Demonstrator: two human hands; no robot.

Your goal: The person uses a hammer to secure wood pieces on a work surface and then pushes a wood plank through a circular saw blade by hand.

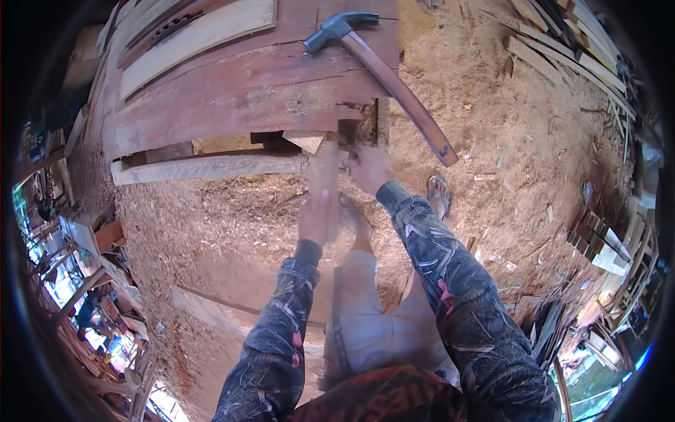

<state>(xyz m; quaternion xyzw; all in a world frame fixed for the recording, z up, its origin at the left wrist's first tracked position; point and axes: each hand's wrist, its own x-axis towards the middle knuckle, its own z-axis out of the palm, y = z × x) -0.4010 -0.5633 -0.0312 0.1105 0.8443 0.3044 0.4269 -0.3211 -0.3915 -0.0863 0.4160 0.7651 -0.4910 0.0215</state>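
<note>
My left hand [314, 219] is wrapped round a narrow wooden strip [324, 165], blurred by motion, which points up toward the corner of the worn reddish table [232, 105]. Just right of the strip's upper end, my right hand [368, 169] has its fingers curled together; whatever they pinch is too small or hidden to make out. A claw hammer [401, 91] with a brown wooden handle lies across the table's right edge, its dark head on the boards and its handle sticking out past the edge, close to my right hand.
A pale plank [204, 49] lies on the table's far left part. Beneath the near edge runs a wooden rail [211, 167]. Sawdust and shavings cover the ground [485, 141]. Loose timber strips [569, 60] are piled at the far right, and stacked wood blocks [598, 239] stand farther down.
</note>
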